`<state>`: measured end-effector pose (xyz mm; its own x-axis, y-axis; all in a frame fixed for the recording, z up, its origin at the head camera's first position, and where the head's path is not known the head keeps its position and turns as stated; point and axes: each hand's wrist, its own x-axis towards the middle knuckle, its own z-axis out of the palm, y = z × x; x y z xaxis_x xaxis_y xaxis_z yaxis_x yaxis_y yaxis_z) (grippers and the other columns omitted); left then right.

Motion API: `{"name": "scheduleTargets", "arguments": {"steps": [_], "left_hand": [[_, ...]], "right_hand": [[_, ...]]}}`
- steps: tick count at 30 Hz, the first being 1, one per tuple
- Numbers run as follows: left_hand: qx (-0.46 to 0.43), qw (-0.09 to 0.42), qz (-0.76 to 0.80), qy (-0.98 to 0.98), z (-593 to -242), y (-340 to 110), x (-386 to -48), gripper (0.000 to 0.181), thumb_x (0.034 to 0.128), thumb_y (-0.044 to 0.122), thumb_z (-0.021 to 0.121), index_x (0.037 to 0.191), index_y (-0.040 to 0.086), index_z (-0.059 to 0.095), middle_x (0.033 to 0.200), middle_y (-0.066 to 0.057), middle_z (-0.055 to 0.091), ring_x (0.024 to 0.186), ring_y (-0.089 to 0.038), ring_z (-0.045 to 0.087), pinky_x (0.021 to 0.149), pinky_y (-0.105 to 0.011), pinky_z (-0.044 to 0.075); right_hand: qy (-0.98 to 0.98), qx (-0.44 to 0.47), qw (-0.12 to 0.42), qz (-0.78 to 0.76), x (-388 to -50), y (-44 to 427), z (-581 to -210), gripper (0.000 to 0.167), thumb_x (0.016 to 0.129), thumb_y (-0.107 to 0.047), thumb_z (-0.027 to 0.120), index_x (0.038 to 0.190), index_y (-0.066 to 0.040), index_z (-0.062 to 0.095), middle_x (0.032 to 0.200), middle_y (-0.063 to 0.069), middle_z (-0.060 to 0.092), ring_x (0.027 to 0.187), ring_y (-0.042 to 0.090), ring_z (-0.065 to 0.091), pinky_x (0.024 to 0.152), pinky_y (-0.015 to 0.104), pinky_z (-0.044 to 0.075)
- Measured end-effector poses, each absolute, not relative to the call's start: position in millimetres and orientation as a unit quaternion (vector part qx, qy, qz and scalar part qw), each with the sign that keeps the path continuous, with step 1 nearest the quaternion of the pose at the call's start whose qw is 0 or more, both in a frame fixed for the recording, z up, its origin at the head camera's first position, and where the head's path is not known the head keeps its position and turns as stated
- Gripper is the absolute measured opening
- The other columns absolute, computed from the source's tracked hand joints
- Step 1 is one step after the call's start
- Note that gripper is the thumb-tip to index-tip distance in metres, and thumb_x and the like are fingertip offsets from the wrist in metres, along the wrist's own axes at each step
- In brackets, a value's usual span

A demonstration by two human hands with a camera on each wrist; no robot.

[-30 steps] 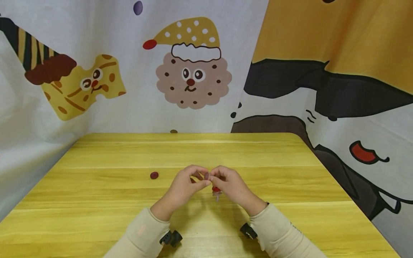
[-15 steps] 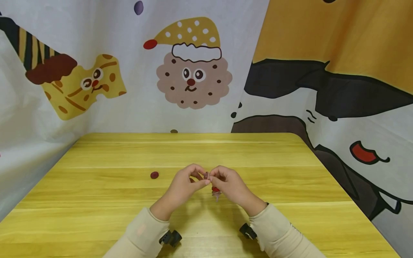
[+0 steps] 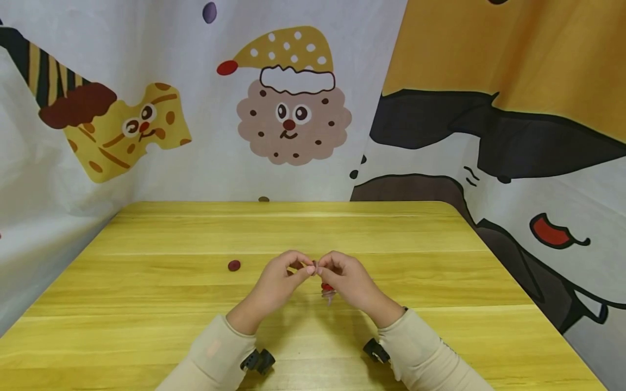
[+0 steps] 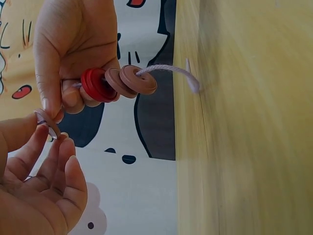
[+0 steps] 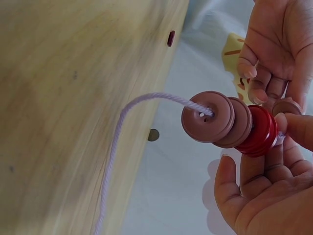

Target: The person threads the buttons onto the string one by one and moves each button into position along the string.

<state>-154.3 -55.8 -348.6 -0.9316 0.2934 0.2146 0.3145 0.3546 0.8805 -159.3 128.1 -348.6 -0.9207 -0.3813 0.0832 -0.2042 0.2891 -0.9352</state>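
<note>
In the head view my left hand and right hand meet above the table. Between left thumb and fingertips I pinch a brownish-pink button, tilted nearly edge-on. My right thumb and finger pinch a lilac cord close to that button; a bit of cord shows at its face. Whether the cord passes fully through is hard to tell. Below my right fingers, red buttons and two brownish-pink buttons are strung on the cord, its tail hanging down to the table.
A dark red button lies on the wooden table, left of my hands. Behind the table hangs a white cloth with cartoon prints. Both wrists carry small black cameras.
My left thumb and fingers have shifted slightly on the pinched button, and the thumb tip has moved up over it. My right hand has stayed almost still.
</note>
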Motion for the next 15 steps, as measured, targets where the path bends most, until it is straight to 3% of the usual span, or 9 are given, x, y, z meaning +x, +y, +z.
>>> {"name": "scheduleTargets", "arguments": {"steps": [8,15], "left_hand": [[-0.178,0.015,-0.546,-0.818,-348.1,-53.9,-154.1,0.007,0.0965,0.013,0.059,0.097,0.009,0.065,0.097,-0.001,0.062,0.087,-0.016,0.055,0.075,-0.033,0.046],[-0.172,0.02,-0.538,-0.825,-347.2,-52.1,-154.2,0.007,0.0968,0.012,0.059,0.093,0.009,0.065,0.1,-0.001,0.06,0.089,-0.016,0.054,0.074,-0.033,0.045]], "right_hand": [[0.799,-0.176,0.074,-0.57,-159.1,127.4,-348.2,0.013,0.099,-0.011,0.055,0.101,0.0,0.061,0.076,0.011,0.056,0.066,0.025,0.061,0.061,0.037,0.055],[0.796,-0.179,0.078,-0.573,-158.9,127.6,-348.4,0.014,0.099,-0.012,0.056,0.101,0.0,0.061,0.075,0.012,0.056,0.065,0.027,0.061,0.06,0.043,0.055]]}}
